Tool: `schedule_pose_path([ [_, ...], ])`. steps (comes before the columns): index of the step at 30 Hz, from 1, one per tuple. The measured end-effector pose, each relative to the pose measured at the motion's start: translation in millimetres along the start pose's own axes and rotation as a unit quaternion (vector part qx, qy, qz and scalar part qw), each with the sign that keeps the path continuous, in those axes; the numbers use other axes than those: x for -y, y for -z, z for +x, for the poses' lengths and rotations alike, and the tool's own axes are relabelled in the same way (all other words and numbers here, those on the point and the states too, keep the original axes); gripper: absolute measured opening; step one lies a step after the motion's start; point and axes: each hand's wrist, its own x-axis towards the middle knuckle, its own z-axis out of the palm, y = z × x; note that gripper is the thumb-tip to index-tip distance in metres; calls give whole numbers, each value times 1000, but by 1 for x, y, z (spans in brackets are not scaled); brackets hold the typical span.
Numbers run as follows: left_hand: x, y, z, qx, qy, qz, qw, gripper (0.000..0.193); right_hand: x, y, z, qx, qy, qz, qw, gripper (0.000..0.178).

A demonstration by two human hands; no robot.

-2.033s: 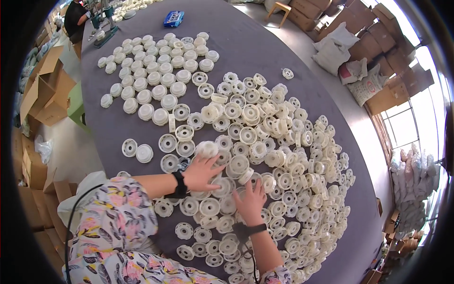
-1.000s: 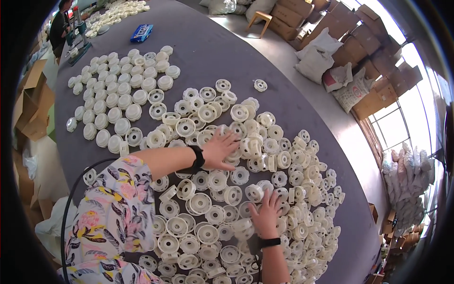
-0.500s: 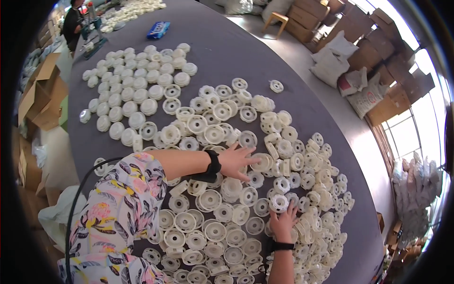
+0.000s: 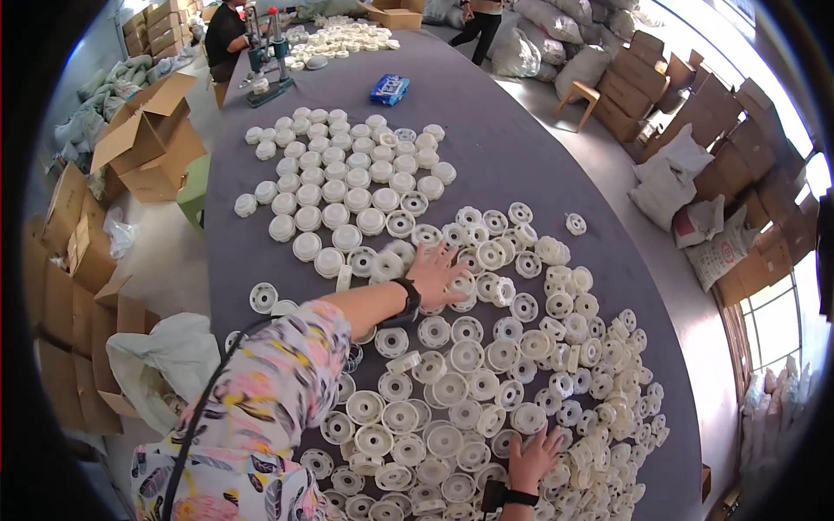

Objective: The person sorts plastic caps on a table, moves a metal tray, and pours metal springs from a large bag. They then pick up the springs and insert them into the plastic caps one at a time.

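Two hands [image 4: 437, 276] [image 4: 533, 461] lie among scores of pale wheels [image 4: 451, 391], one packet [image 4: 389, 89] beyond.

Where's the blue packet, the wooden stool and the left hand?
Blue packet [image 4: 389, 89], head view: its upper face.
Wooden stool [image 4: 585, 90], head view: its seat.
Left hand [image 4: 431, 280], head view: its back.

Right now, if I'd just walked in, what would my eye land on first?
Probably the mass of pale, ring-like parts covering much of the near part of the grey table, with the person's left hand and right hand spread among them. Beyond, toward the left, sits a neater patch of pale domed parts. Farther off, a bright blue packet stands out against the grey.
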Motion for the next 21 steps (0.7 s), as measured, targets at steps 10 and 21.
schedule_pose_path([
  [10, 34, -4, -51, -92, 71, -8, 993, 79, 5, -10, -33, -28, 12, -3, 1000, 68],
  [21, 0, -9, -125, 100, -182, -3, 978, 68, -17, 1, -67, -24, 11, 59, 998, 61],
])
